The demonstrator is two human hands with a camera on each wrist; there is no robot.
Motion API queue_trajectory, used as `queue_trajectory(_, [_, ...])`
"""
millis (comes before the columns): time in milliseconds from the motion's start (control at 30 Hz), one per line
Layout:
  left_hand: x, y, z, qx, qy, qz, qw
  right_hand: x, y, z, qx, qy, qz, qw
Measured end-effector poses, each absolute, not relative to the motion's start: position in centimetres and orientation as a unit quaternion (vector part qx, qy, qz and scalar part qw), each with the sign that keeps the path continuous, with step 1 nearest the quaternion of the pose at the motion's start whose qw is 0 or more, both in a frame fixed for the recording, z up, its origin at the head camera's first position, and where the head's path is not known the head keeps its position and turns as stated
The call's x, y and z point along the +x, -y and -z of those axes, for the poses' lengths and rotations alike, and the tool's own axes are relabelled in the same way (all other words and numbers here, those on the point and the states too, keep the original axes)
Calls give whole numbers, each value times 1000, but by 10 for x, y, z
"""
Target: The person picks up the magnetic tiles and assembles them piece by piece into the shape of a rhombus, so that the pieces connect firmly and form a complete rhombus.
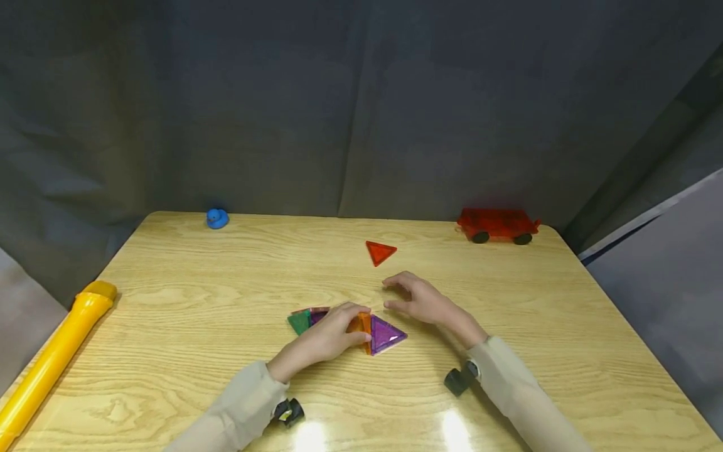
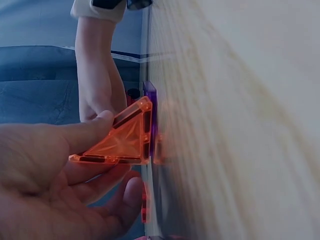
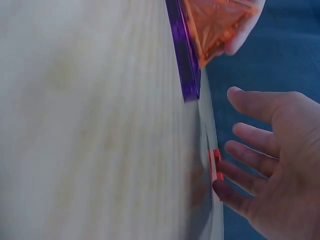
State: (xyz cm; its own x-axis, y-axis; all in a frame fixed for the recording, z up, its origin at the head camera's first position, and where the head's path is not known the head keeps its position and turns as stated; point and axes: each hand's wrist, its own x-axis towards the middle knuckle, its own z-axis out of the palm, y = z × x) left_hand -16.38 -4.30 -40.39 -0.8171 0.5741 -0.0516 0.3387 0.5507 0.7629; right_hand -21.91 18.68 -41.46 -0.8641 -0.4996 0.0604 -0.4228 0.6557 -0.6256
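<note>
My left hand (image 1: 333, 333) pinches an orange translucent triangular magnetic tile (image 2: 122, 137) between thumb and fingers. That tile stands upright on the table, one edge down, along an edge of a purple triangular tile (image 1: 386, 334) lying flat. Just above the purple tile, to its right, my right hand (image 1: 420, 301) hovers with parted fingers and nothing in them. Behind the left hand lie a green triangular tile (image 1: 299, 322) and a darker purple tile (image 1: 317, 316), partly covered by that hand. Farther back, a red triangular tile (image 1: 381, 252) lies flat by itself.
A blue toy duck (image 1: 217, 218) sits at the back left edge of the wooden table (image 1: 226, 270). At the back right stands a red wheeled toy car (image 1: 497, 225). A long yellow tube (image 1: 62, 351) lies along the left edge. Dark curtains hang behind.
</note>
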Motion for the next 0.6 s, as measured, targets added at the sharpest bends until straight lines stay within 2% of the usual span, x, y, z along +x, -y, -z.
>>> queue_trajectory(367, [-162, 44, 402, 262, -872, -385, 149, -259, -177, 420, -237, -912, 322, 94])
queue_trajectory(600, [-162, 43, 402, 264, -874, -379, 148, -268, -175, 421, -214, -930, 283, 100])
